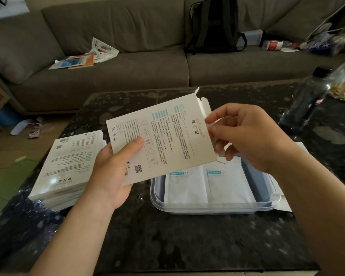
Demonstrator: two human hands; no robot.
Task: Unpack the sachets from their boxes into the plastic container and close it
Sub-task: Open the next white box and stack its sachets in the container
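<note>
Far left on the dark speckled stone table (pixel 187 246) sits a stack of flat white printed boxes (pixel 68 166), looks unopened, just beside the left hand (pixel 112 176). That hand grips the closed lower-left corner of the flat white cardboard box (pixel 163 140) being worked on, thumb flat on the printed face and fingers curled underneath.

What matters here is how that box is lying. Its long axis runs from the lower left up to the upper right, held in the air and tilted, and the open end with its tuck flap sticking up points at the right hand (pixel 245 136). So the right hand is the one nearer the mouth. It's curled, with thumb and fingertips pinching right at the open edge (can't tell if it has a sachet or only cardboard between them).

The clear rectangular plastic container (pixel 157 198) sits on the table directly under the box's open end and the right hand, lid off, with two white foil sachets (pixel 187 186) lying flat side by side inside. I'd guess the next bit is a pull out toward the right and then a short drop straight down.

Way off right there's a dark plastic bottle (pixel 307 102), well apart from everything
</note>
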